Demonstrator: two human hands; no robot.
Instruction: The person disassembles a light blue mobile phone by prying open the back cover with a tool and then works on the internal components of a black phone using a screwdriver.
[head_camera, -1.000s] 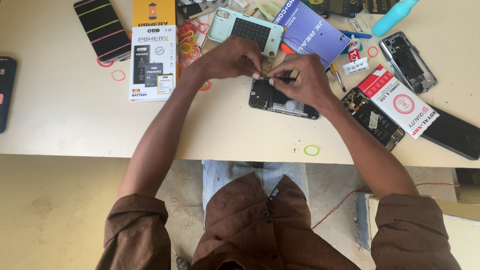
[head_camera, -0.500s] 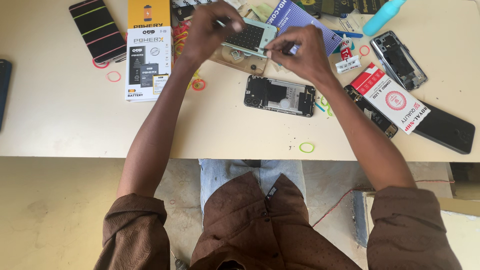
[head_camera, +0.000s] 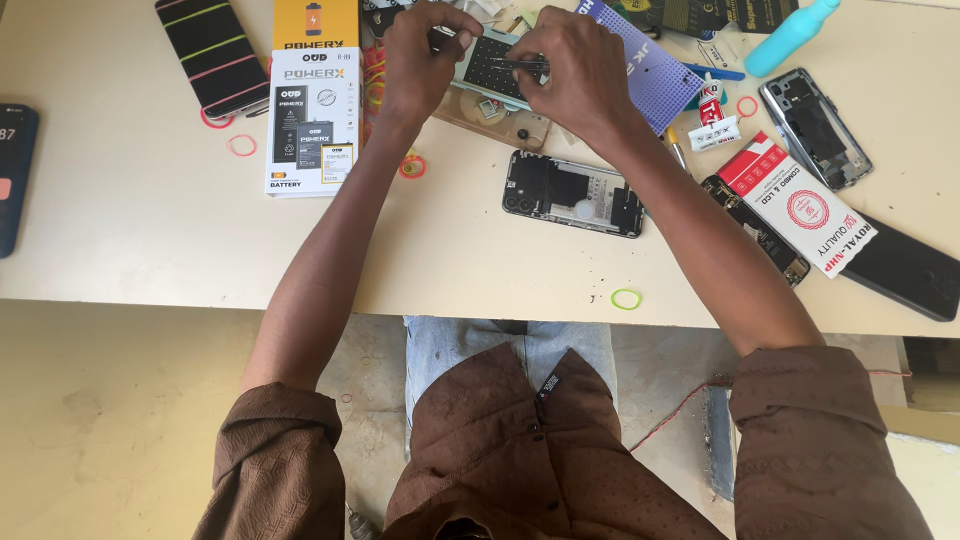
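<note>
I am watching my left hand (head_camera: 425, 55) curling its fingers around the left end of a pale green parts tray (head_camera: 492, 70) at the far edge of the desk (head_camera: 130, 230). My right hand (head_camera: 580, 65) is pinching a thin dark tool, seemingly tweezers (head_camera: 520, 63), and pointing the tip over the tray's dark grid. Nearer to me, just beside my right forearm, an opened phone (head_camera: 572, 193) is lying flat with its insides showing. Two battery boxes (head_camera: 310, 110) are sitting left of my left arm, and a green rubber band (head_camera: 626, 298) is lying near the desk's front edge.
</note>
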